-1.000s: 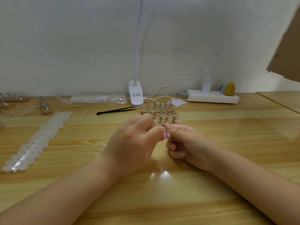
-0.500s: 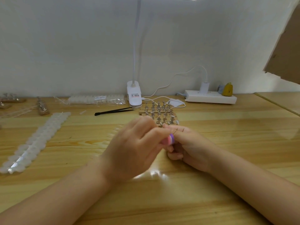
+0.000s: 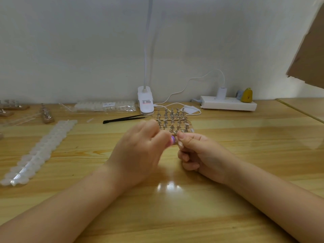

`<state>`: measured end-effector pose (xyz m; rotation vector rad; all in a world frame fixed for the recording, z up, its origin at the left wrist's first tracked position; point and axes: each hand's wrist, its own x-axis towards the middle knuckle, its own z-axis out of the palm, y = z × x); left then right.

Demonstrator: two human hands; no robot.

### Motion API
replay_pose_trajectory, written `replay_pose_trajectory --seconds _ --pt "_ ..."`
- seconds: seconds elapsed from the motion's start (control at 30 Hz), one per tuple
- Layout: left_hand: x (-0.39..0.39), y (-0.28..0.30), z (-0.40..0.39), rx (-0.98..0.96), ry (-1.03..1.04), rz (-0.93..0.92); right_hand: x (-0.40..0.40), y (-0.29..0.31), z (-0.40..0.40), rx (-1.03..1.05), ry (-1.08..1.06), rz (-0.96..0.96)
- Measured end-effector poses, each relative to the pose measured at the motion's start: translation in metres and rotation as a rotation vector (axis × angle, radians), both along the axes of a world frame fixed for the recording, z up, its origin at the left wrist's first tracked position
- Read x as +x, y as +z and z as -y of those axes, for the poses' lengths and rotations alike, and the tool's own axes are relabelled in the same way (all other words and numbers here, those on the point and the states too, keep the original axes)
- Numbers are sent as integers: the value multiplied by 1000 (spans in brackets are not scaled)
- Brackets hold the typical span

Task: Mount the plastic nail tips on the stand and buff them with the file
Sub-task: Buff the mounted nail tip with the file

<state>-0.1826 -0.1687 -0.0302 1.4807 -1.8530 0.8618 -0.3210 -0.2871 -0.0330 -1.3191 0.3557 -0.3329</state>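
The left hand (image 3: pixel 138 155) and the right hand (image 3: pixel 201 155) meet fingertip to fingertip above the middle of the desk (image 3: pixel 175 216). The left hand's fingers curl round a small purple-and-pink file (image 3: pixel 172 140), of which only one end shows between the two hands; its long axis cannot be told. The right hand's thumb and forefinger pinch together against that end, the other fingers curled under; what they pinch is too small to make out, possibly a nail tip.

Just behind the fingertips stands the stand (image 3: pixel 172 120), a wooden base with rows of upright metal pegs. Black tweezers (image 3: pixel 125 118) lie left of it, long axis running left to right. Open desk lies in front of the forearms and to the right.

Far left, a long strip of white nail tips (image 3: pixel 40 151) runs diagonally toward the near edge; a bagged pack (image 3: pixel 105 106) lies by the wall.

A white clip lamp (image 3: pixel 145 102) and a white power strip (image 3: pixel 228 103) sit at the back edge against the pale wall. The desk is light varnished wood.
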Motion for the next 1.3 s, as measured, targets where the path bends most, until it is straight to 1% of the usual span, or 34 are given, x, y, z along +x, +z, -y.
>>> replay_pose_trajectory --seconds 0.07,0.17,0.23,0.37,0.43,0.53,0.7,0.73,0.87,0.9,1.03,1.2,1.3 --pt "5 2 -1 -12 32 -29 0 -1 0 12 -28 -1" --pt "-12 1 -1 -10 -81 83 0 -2 2 1 -38 -2" --pt "-16 -1 0 6 -93 119 0 -2 1 -11 -23 -8" --pt "2 3 -1 -17 67 51 2 -3 1 25 -82 -23" --pt "-2 4 -2 -29 22 69 2 -4 2 14 -79 -18" --pt "-19 1 0 -19 -68 147 1 -3 1 -28 -26 -29" --pt "1 3 0 -25 62 55 3 -4 3 11 -70 -54" --pt "1 4 -1 -25 47 50 3 -5 3 5 -65 -52" --pt "-16 0 1 -6 -125 114 1 -3 2 -51 9 -41" --pt "-14 0 1 1 -126 106 1 -2 2 -47 13 -44" --pt "6 2 -1 -8 -13 6 1 -2 2 7 -40 -45" --pt "-17 -2 1 -25 -121 84 1 -1 0 -39 -18 -41" --pt "0 -1 0 -1 -8 41 1 0 0 -5 -50 -38"
